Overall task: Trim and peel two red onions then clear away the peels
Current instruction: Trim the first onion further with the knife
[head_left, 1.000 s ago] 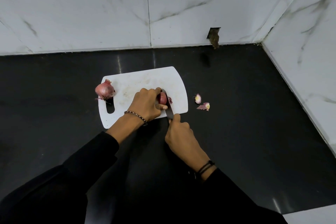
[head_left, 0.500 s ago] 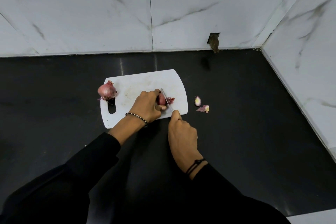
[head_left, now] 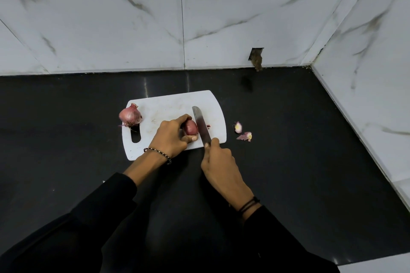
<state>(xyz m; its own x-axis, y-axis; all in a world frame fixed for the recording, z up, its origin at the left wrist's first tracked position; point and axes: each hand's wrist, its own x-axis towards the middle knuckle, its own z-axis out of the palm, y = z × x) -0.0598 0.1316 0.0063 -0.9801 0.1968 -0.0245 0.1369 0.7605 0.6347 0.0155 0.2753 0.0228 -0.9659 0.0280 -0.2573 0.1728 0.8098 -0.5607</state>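
A: Where's the onion being cut?
B: On the board [head_left: 168, 104], near its right end. The left grip [head_left: 170, 137] is curled round that cut onion [head_left: 191, 127], fingers over the top, thumb at the front. Only the right end of it sticks out.
A: & the right grip?
B: The right grip [head_left: 218, 162] is closed tight on the knife [head_left: 200, 124]. The handle's hidden in the hand, so can't see it. One fingertip sits at the base of the blade. The tip points to the desk's [head_left: 66, 117] back edge, & the blade touches the right end of the cut onion.
A: Any bits?
B: Yep. A tiny red bit [head_left: 208, 126] on the board, just right of the blade. Also 2 scraps [head_left: 238, 127] on the desk, just past the board's right edge. They're near each other, not touching.
A: The 2nd onion?
B: The whole onion [head_left: 130, 115] has its skin on. It's at the board's back left corner, right by the slot [head_left: 136, 137].
A: Where's the board?
B: Mid desk, nearer the back edge than the front. The desk is black & shiny, w/ white tile walls [head_left: 111, 17] at the back & right.
A: Anything else?
B: A small hole [head_left: 257, 58] low in the back wall, near the back right corner. Bead band [head_left: 157, 154] on the left wrist, black cord [head_left: 249, 204] on the right, black sleeves [head_left: 88, 217].
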